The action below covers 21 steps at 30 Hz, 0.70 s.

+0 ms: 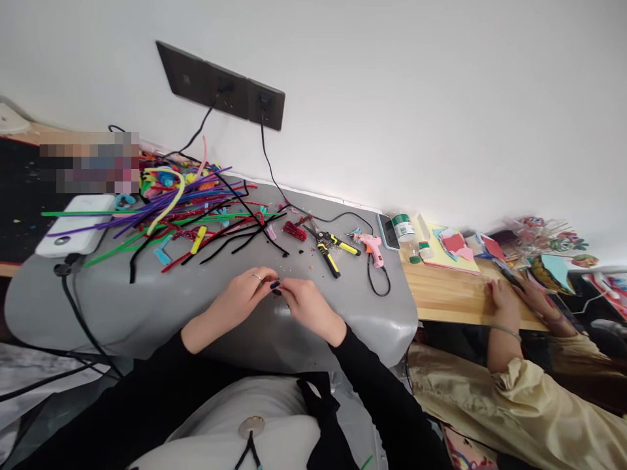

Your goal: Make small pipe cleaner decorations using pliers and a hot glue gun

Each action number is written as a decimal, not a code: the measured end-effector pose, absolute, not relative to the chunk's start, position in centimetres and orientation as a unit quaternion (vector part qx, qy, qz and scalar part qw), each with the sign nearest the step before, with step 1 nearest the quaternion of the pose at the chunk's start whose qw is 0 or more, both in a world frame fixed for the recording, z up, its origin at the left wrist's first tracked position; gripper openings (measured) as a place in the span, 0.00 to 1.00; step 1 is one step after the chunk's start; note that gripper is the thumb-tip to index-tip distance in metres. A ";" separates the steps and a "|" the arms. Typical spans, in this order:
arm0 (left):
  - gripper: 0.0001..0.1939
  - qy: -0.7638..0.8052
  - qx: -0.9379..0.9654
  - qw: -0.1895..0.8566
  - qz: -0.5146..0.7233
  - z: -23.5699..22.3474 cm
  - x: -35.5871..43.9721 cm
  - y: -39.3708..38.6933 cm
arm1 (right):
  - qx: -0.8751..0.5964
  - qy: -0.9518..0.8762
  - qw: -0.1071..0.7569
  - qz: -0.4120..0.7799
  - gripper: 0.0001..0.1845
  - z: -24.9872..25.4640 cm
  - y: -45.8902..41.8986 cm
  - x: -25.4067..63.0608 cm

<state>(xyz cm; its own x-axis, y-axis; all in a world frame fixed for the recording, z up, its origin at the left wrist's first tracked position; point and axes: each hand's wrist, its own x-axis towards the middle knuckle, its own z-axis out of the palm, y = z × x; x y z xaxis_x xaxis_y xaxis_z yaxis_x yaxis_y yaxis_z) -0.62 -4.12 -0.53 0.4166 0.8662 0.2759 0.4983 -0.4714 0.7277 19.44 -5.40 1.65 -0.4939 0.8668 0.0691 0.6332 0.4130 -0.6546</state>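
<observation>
My left hand (245,294) and my right hand (309,303) meet above the front of the grey-covered table (196,303). Their fingertips are pinched together, and whatever lies between them is too small to make out. Beyond the hands is a spread of pipe cleaners (161,209) in purple, green, black, red and yellow. A short bundle of dark red pipe cleaner (294,230) lies just past my right hand. To its right are yellow-and-black pliers (327,258), lying with their handles apart, and a pink glue gun (371,248).
A white power strip (76,225) with a black cable stands at the left. Rightward are a phone (388,231), a plastic bottle (403,226) and coloured paper (455,244) on a wooden table (441,294). A co-worker's hands (504,303) rest there. Wall sockets (220,85) feed black cords.
</observation>
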 end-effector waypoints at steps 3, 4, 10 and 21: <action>0.14 0.420 0.766 0.327 0.359 0.0 -1.2 -4.1 | -0.443 -0.763 0.199 0.426 0.15 3.4 -4.4 19.3; 0.14 0.425 0.760 0.328 0.366 0.2 -1.4 -4.1 | -0.437 -0.753 0.198 0.451 0.15 4.0 -4.0 19.3; 0.19 0.477 0.735 0.251 0.411 0.4 -2.6 -3.9 | -0.417 -0.784 0.198 0.415 0.17 5.5 0.5 18.6; 0.20 0.550 0.762 0.093 0.330 -3.6 -2.5 -1.4 | -0.607 -0.793 0.027 0.041 0.11 1.5 7.2 13.7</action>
